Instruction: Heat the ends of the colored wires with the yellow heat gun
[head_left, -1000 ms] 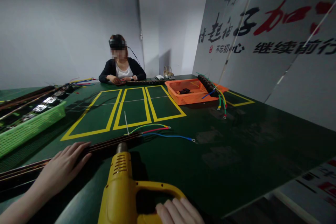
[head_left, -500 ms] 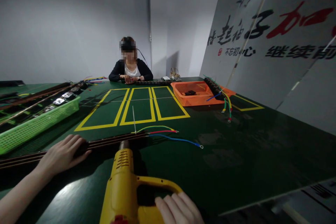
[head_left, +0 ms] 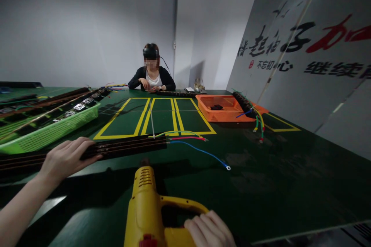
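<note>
My left hand point(head_left: 68, 158) is wrapped round a long, dark, ribbed strip point(head_left: 124, 146) lying across the left and middle of the view. From the strip's right end come a green-yellow wire point(head_left: 181, 132), a red wire point(head_left: 191, 137) and a blue wire point(head_left: 199, 151) with a ring terminal. A thin white cable tie point(head_left: 152, 119) sticks up near that end. My right hand point(head_left: 210, 229) is closed on the handle of a yellow heat gun point(head_left: 145, 208). Its nozzle points at the strip from the near side, with a visible gap between them.
Green baskets point(head_left: 58, 127) with more dark strips stand at the left. An orange basket point(head_left: 210, 114) holds small black parts, and a wired strip point(head_left: 245, 104) leans over it. Yellow tape rectangles point(head_left: 136, 117) mark the green table point(head_left: 290, 185). A person point(head_left: 152, 73) sits at the far side.
The view has shifted slightly. My left hand has raised and turned the strip, whose shadow is wider now. The heat gun's nozzle, earlier overlapping the strip's near edge, is now apart from it.
</note>
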`<state>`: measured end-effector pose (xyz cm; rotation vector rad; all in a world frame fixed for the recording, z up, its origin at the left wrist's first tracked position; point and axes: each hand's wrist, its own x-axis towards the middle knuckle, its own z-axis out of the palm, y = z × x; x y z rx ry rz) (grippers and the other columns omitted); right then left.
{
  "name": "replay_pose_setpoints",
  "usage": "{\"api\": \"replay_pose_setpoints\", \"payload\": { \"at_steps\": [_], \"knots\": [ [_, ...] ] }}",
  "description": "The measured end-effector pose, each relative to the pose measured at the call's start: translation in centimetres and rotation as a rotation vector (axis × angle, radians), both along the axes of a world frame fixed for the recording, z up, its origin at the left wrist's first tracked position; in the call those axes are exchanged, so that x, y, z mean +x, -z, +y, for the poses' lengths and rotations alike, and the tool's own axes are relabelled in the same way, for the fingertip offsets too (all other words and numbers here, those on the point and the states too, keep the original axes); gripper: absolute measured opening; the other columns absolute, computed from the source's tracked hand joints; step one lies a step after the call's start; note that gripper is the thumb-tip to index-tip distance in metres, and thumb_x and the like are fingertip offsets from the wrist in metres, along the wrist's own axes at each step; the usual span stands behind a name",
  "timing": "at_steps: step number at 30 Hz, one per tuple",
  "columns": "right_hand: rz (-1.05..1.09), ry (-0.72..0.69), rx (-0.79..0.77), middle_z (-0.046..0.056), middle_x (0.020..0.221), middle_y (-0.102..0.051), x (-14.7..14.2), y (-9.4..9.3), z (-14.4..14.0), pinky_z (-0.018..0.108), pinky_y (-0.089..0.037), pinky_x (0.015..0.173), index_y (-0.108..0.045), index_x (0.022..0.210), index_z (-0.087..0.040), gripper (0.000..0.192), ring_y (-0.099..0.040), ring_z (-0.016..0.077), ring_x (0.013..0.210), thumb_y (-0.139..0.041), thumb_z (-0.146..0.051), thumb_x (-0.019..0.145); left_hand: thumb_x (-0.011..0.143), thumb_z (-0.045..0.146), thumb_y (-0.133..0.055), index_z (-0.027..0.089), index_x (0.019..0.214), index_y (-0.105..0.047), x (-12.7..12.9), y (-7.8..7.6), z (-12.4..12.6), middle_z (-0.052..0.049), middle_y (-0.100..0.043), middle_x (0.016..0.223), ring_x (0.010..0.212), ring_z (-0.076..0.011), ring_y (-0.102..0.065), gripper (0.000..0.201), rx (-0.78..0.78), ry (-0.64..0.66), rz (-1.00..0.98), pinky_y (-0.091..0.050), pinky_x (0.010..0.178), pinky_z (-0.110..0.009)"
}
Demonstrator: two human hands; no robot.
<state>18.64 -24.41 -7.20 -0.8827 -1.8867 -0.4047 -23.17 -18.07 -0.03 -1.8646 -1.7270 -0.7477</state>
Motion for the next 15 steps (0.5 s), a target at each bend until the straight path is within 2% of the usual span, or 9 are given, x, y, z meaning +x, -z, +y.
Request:
{"api": "replay_pose_setpoints", "payload": {
  "at_steps": [2,4,7,10,12,14,15],
  "knots": [
    [0.027,-0.012,-0.009,-0.002,0.055,-0.047,0.0,-0.8,0.1,0.030,-0.032,0.065,-0.051,0.068,-0.021,0.062,-0.042,0.0119,0.053,-0.008,-0.057,0.093,0.041,0.044,-0.086,0.020,0.085,-0.071,-0.3,-0.4,-0.3,0.006,-0.067,0.090,0.076,-0.0090,-0.046,0.053,-0.024,-0.023,-0.106,-0.029,0.075,-0.013],
    [0.072,-0.014,0.001,-0.001,0.064,-0.054,-0.2,-1.9,-0.1,0.028,-0.036,0.069,-0.056,0.074,-0.020,0.058,-0.050,0.0116,0.063,-0.018,-0.061,0.092,0.034,0.035,-0.090,0.021,0.084,-0.072,0.0,-0.9,-0.7,0.007,-0.068,0.091,0.080,-0.0083,-0.047,0.054,-0.050,-0.050,-0.230,-0.030,0.080,-0.011],
    [0.170,0.021,0.094,0.004,0.090,-0.063,-1.3,-4.6,-0.9,0.030,-0.039,0.086,-0.062,0.092,-0.020,0.043,-0.056,0.0158,0.094,-0.034,-0.053,0.092,0.034,0.028,-0.091,0.022,0.082,-0.073,1.1,-1.5,-1.4,0.007,-0.068,0.093,0.084,-0.0066,-0.048,0.052,-0.095,-0.037,-0.385,-0.030,0.086,-0.010],
    [0.172,0.057,0.291,-0.004,0.100,-0.064,-3.0,-8.3,-1.7,0.034,-0.038,0.097,-0.064,0.093,-0.028,0.028,-0.054,0.0139,0.106,-0.037,-0.036,0.093,0.032,0.029,-0.091,0.023,0.078,-0.073,2.8,-1.6,-2.0,0.006,-0.069,0.089,0.081,-0.0056,-0.049,0.050,-0.141,0.023,-0.468,-0.031,0.085,-0.009],
    [-0.019,0.068,0.269,-0.004,0.116,-0.060,-4.1,-10.8,-1.5,0.035,-0.033,0.104,-0.063,0.103,-0.027,0.027,-0.049,0.0144,0.115,-0.044,-0.042,0.089,0.031,0.034,-0.091,0.023,0.076,-0.074,3.6,-1.4,-2.3,0.004,-0.070,0.086,0.079,-0.0061,-0.051,0.050,-0.139,0.058,-0.473,-0.034,0.083,-0.010],
    [-0.339,0.089,0.162,-0.001,0.131,-0.051,-4.9,-12.7,-0.7,0.036,-0.027,0.107,-0.056,0.119,-0.023,0.049,-0.041,0.0171,0.124,-0.059,-0.051,0.079,0.032,0.039,-0.090,0.023,0.075,-0.074,4.1,-1.2,-2.7,0.002,-0.070,0.083,0.077,-0.0075,-0.054,0.049,-0.097,0.101,-0.431,-0.037,0.081,-0.013],
    [-0.434,0.118,0.105,0.001,0.132,-0.051,-5.3,-13.3,-0.2,0.037,-0.027,0.107,-0.053,0.123,-0.022,0.060,-0.040,0.0194,0.125,-0.064,-0.054,0.074,0.033,0.042,-0.089,0.023,0.074,-0.074,4.2,-1.1,-2.9,0.001,-0.071,0.081,0.075,-0.0082,-0.055,0.048,-0.056,0.136,-0.390,-0.038,0.079,-0.014]
  ]
}}
